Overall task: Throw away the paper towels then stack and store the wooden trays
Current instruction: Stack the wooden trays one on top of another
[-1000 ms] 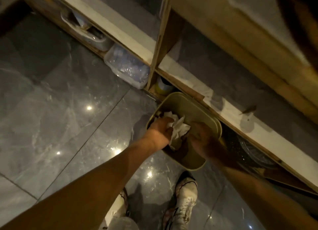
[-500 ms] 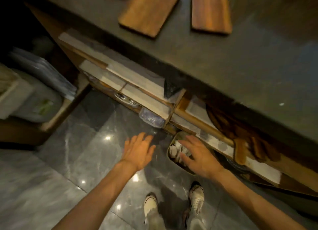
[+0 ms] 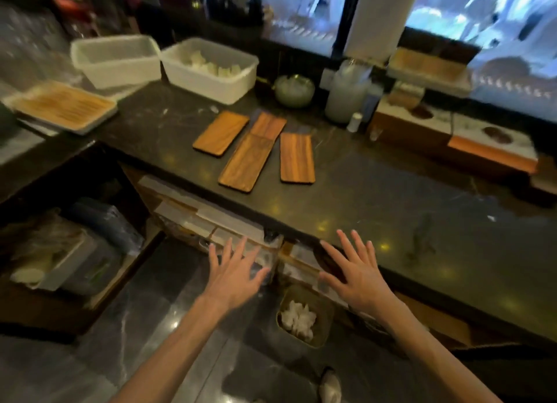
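Note:
Several flat wooden trays lie on the dark counter [image 3: 391, 191]: a left tray [image 3: 221, 132], a long middle tray [image 3: 246, 162] overlapping another tray [image 3: 269, 125] behind it, and a right tray [image 3: 297, 157]. White crumpled paper towels [image 3: 298, 317] sit in a small bin [image 3: 324, 327] on the floor below the counter edge. My left hand [image 3: 233, 271] and my right hand [image 3: 355, 270] hover with fingers spread, empty, in front of the counter edge and above the bin.
Two white plastic tubs [image 3: 119, 59] [image 3: 211, 68] stand at the counter's back left, beside a slatted tray [image 3: 64, 107]. A bowl [image 3: 294, 90], a jar [image 3: 346, 97] and wooden boxes [image 3: 452, 137] line the back. Open shelves [image 3: 211, 222] sit under the counter.
My hands let go of the paper towels in the bin and rose, opening. The view lifted from the floor and bin up to the counter with the trays.

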